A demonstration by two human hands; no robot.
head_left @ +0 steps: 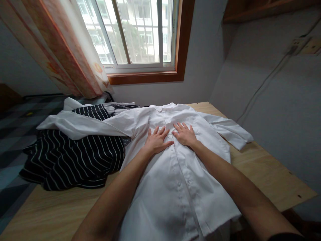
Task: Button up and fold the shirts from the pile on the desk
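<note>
The white shirt [163, 194] lay front up on the wooden surface [265, 167], its collar [163, 107] at the far end and its lower part running toward the near edge. Both hands rested on its upper front: the left hand [157, 140] was wide, palm down and fingers spread, just left of the button strip [172, 157], and the right hand [185, 134] was just as wide and flat to the right of it. Neither had any cloth pinched. With contact that flat, a push with too little weight could have slid the palms over the cloth, while a heavy one could have driven the loose folds around the fingers into hard creases. Uneven pressure was another risk, as one front panel might have moved against the other and pulled the strip crooked; whether all the buttons were done up could not be told. The left sleeve [87, 125] reached across the black striped cloth [82, 160], so a tug toward the right could have dragged that cloth along or bunched the sleeve over its uneven heap. The right sleeve [229, 130] lay bent, its cuff [242, 143] close to the right edge of the surface, where a shove that way could have tipped it over. At the near side the hem seemed to reach past the edge; its hanging weight, or a brush from a forearm, might have drawn the shirt nearer and skewed it.
</note>
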